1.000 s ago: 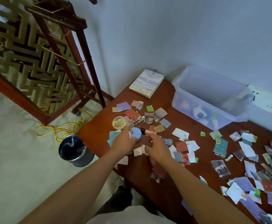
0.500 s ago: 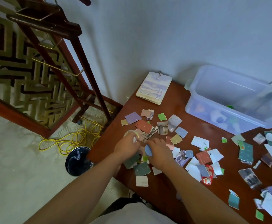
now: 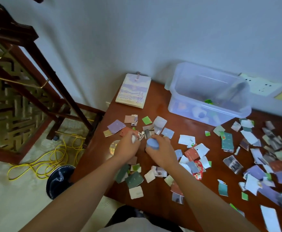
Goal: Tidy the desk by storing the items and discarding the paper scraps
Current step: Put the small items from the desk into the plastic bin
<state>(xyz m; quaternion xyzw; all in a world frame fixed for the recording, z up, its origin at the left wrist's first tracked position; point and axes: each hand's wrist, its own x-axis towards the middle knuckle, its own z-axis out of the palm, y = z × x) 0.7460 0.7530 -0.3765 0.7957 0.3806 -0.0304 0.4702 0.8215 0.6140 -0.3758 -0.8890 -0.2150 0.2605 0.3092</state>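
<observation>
Fingers curled, your right hand (image 3: 161, 152) grips a smooth, round blue cap (image 3: 152, 144). Your left hand (image 3: 126, 148) pinches a small white rounded piece (image 3: 133, 139), both above torn paper scraps (image 3: 136, 192) on the glossy reddish wooden desk (image 3: 155, 205), near the translucent plastic bin (image 3: 209, 114).

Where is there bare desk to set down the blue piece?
Bare desk shows between the notebook and the plastic bin, and in a strip along the bin's front wall. The desk's left edge, beside the shiny disc, is free. Crowded: paper scraps cover the right side and ring the left hand and the right hand gripping the blue piece.
</observation>
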